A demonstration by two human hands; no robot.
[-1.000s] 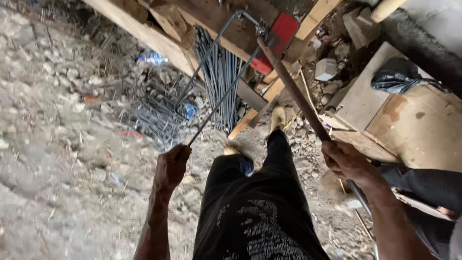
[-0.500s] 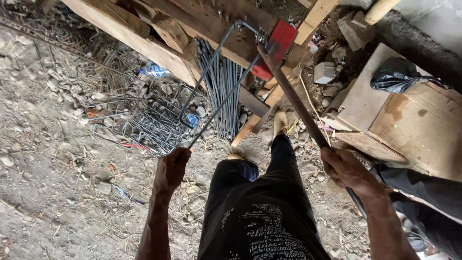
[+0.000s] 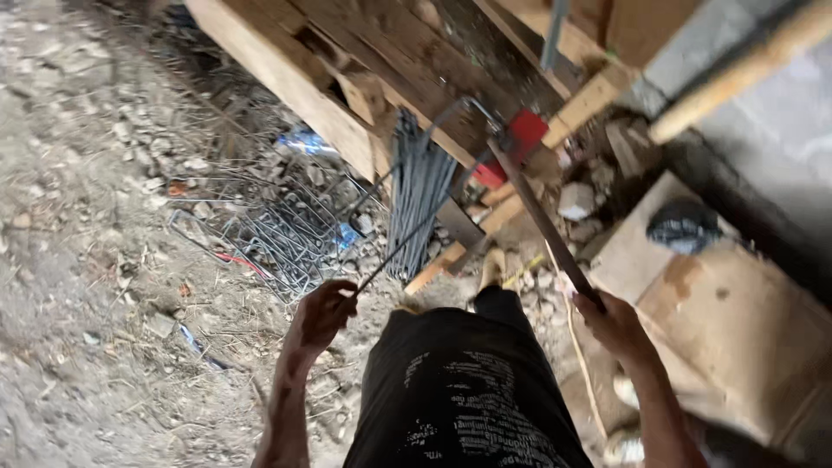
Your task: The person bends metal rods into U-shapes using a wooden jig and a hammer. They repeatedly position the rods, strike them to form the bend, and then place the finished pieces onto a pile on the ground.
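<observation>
A: Hands first, quick.
B: Left hand (image 3: 321,314) fisted round the near end of a thin steel rod (image 3: 407,234). Right hand (image 3: 617,325) wrapped on the long rusty lever bar (image 3: 542,221).
A: Where's the rod run?
B: Up and away to the wooden bench (image 3: 347,113), bent over at the far end, meeting the lever's tip beside a red block (image 3: 527,139).
A: Farther out?
B: Straight rod bundle (image 3: 418,195) leaning on the bench; bent stirrups (image 3: 277,230) piled on the dirt, left.

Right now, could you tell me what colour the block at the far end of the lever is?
Red block, clearest in the head view.
</observation>
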